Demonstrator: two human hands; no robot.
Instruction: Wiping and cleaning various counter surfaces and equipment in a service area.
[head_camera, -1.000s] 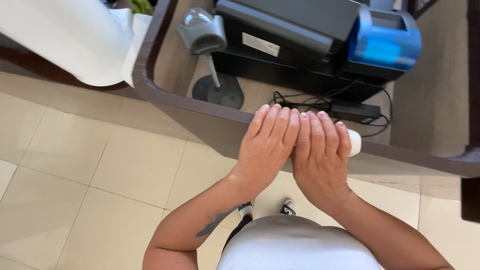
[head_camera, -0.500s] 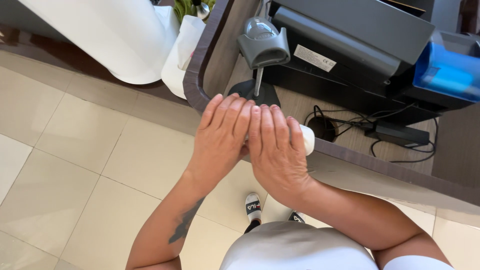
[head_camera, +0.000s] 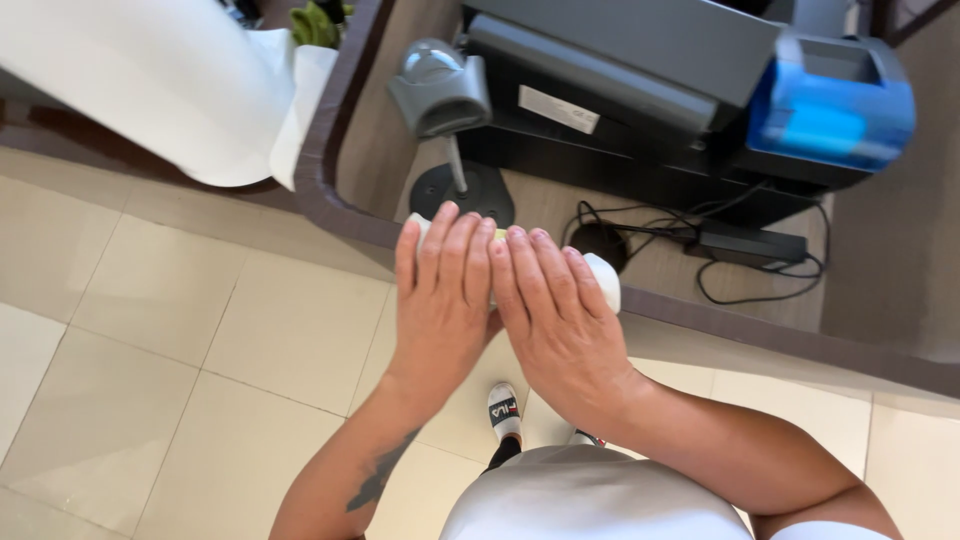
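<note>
Bright, even daylight; soft shadows under counter edge (head_camera: 700, 310); slight motion blur; mild wide-angle edge distortion.

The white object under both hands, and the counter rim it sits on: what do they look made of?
The white object looks like smooth matte plastic or rolled paper; only its rounded ends show past the left hand and right hand, so it stays open. The counter rim looks like dark brown laminate or varnished wood, with a soft sheen along its curved edge.

Left hand (head_camera: 443, 295) palm down, fingers together; right hand (head_camera: 560, 315) alongside, touching; forearms angled inward
</note>
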